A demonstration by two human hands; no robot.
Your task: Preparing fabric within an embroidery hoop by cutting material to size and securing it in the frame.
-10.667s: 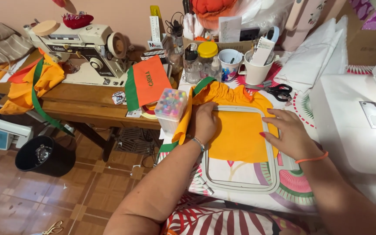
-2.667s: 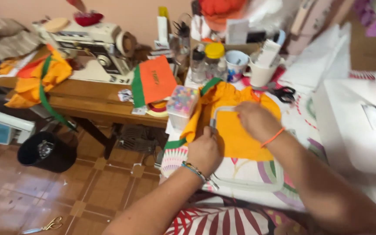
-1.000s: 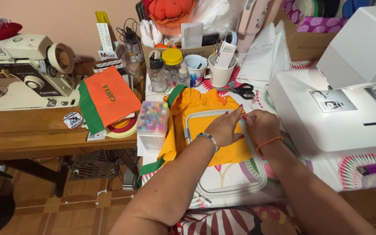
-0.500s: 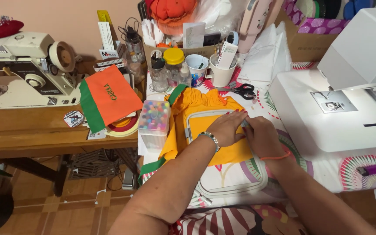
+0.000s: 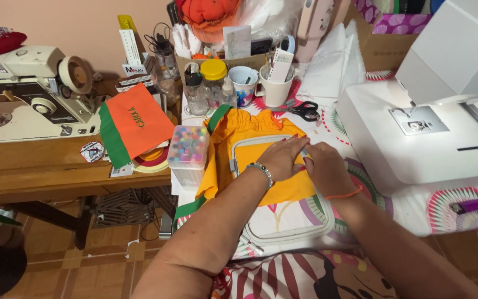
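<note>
An orange fabric piece with green trim (image 5: 250,130) lies over a white embroidery hoop frame (image 5: 283,235) on a patterned tablecloth. My left hand (image 5: 282,158), with a beaded bracelet at the wrist, rests flat on the orange fabric at the hoop's upper right. My right hand (image 5: 323,166), an orange band on its wrist, presses down beside it on the frame's right edge, fingertips touching the left hand. Whether either hand pinches something small is hidden.
A clear box of coloured pins (image 5: 188,152) stands left of the fabric. Black scissors (image 5: 304,109), cups and jars (image 5: 244,86) crowd the back. A white embroidery machine (image 5: 443,111) fills the right. A sewing machine (image 5: 29,94) and an orange-green cloth (image 5: 134,130) sit on the wooden table at left.
The view swung right over several seconds. In the last second both hands stayed at the hoop's upper right edge, the right hand sliding slightly lower along the frame.
</note>
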